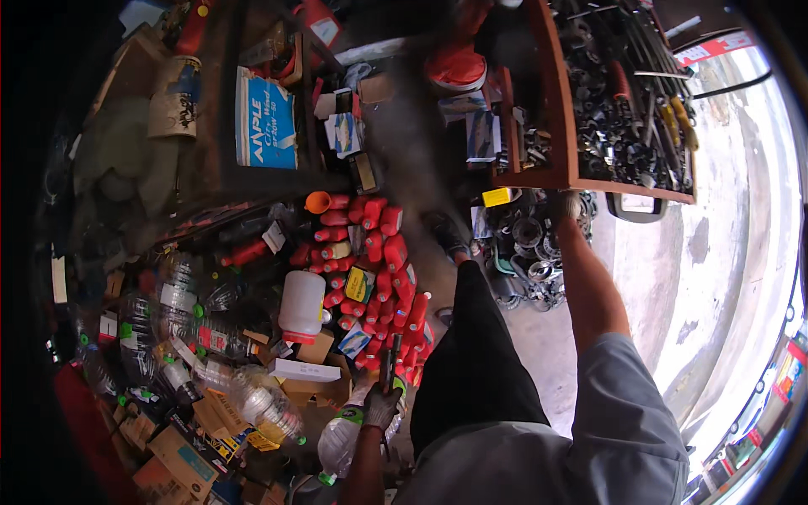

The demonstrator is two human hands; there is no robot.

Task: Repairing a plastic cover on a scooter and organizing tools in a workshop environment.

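Observation:
My left hand, in a grey glove, is closed around a long, dark, narrow tool that points away from me. Its exact kind does not show. Below and beside that hand lies a large clear plastic bottle with a green cap. My right arm reaches forward, and my right hand is at the near edge of a brown wooden tray. Its fingers are hidden or too small to read. Inside the tray lie many dark metal parts and tools, among them yellow-handled ones.
Red bottles are heaped on the floor left of my legs, with a white jar among them. Metal rings and parts sit below the tray. Cardboard boxes and clear bottles crowd the left. A blue box stands on a shelf.

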